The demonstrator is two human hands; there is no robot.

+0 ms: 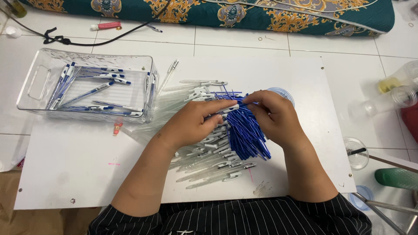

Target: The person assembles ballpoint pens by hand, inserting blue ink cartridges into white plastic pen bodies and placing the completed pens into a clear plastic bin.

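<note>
My left hand (191,124) grips a clear pen barrel (227,109) over the middle of a white board (78,161). My right hand (274,115) pinches a thin blue ink refill (249,103) at the barrel's end. Under both hands lies a heap of blue refills (244,135). Left of and below that heap is a spread of empty clear pen barrels (209,167). A clear plastic bin (39,80) at the board's upper left holds several finished blue-and-white pens (93,91).
A small blue-rimmed lid (284,92) peeks out behind my right hand. Clear cups (358,153) and bottles (394,98) stand on the tiled floor at right, beside a green bottle (398,177). A patterned teal mattress (261,15) runs along the top, with a black cable (87,42) nearby.
</note>
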